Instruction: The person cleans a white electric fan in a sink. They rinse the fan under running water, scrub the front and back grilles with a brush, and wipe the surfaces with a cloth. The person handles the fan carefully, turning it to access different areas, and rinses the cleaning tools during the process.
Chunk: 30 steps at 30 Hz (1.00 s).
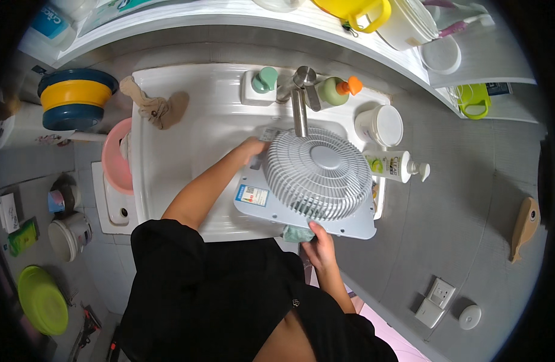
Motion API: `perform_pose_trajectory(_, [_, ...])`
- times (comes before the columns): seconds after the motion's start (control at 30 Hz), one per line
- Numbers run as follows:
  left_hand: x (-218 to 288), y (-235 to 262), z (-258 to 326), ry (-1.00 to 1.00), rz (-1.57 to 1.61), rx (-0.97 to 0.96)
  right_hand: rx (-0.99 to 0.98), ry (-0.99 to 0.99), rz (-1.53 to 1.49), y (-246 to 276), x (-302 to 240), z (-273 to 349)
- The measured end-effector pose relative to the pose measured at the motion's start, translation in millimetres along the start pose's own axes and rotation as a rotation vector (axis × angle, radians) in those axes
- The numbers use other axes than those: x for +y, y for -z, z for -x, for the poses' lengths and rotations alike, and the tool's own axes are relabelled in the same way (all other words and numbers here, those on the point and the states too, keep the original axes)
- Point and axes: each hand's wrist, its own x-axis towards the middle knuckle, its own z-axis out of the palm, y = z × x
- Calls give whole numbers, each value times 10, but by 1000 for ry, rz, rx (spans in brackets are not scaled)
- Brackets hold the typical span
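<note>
A grey box fan (316,175) with a round ribbed grille lies flat across the white sink (187,139), under the metal tap (299,102). My left hand (251,148) grips the fan's far left corner. My right hand (318,241) is at the fan's near edge and presses a pale green cloth (296,234) against it. A blue and white label (252,195) is stuck on the fan's left side.
Behind the tap stand a green soap dispenser (264,79), a green bottle with an orange cap (338,90) and a white tub (381,125). A pump bottle (395,166) lies to the right. A brown rag (156,105) and pink basin (116,155) are left.
</note>
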Motion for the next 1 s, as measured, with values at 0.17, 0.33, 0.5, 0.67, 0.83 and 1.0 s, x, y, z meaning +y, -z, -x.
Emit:
perform_pose_trajectory(0.17, [-204,129,-8,-97,-336,190,12,33,89,-256,124,-90])
perform_pose_trajectory(0.33, [-516,533,119,-324,-654,234,12,-4,145,-501,45,-110])
perform_pose_trajectory(0.5, [-128,488,1265,-459,-405,222,-55,-8,161,-700,-109,29])
perform_pose_trajectory(0.67, [157,-163,2659,-939,-1009,100,-112,83,214,-1041,-12,97])
perform_pose_trajectory(0.83, [24,-246,2877,-860,-1048,344,-332,263,432,-1330,-1,109])
perform_pose_trajectory(1.0, [-280,-41,3161,-935,-897,411,-608,486,870,-1227,-64,-23])
